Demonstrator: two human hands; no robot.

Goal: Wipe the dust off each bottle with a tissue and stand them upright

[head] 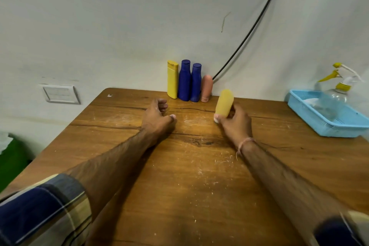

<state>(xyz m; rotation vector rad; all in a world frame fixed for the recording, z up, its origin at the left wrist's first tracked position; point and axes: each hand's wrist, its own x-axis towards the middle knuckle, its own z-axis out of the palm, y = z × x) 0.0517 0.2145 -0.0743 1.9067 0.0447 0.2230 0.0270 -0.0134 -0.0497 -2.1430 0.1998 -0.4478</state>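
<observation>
The right hand point(234, 121) grasps a pale yellow rounded plastic bottle point(224, 103), cap-down and tilted, just right of four bottles standing against the wall: a yellow flat one point(172, 80), two dark blue ones point(184, 81) point(196, 83) and a pink one point(206, 89). The left hand point(157, 119) rests on the dusty wooden table point(189, 185), fingers loosely curled and empty. A light blue plastic basket point(327, 120) holding a clear spray bottle point(339, 90) sits at the right edge.

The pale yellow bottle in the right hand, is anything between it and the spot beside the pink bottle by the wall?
Nothing visible. The right hand holds the pale yellow bottle just right of the pink bottle, with only bare wooden table between them. The left hand rests apart, further left.
</observation>
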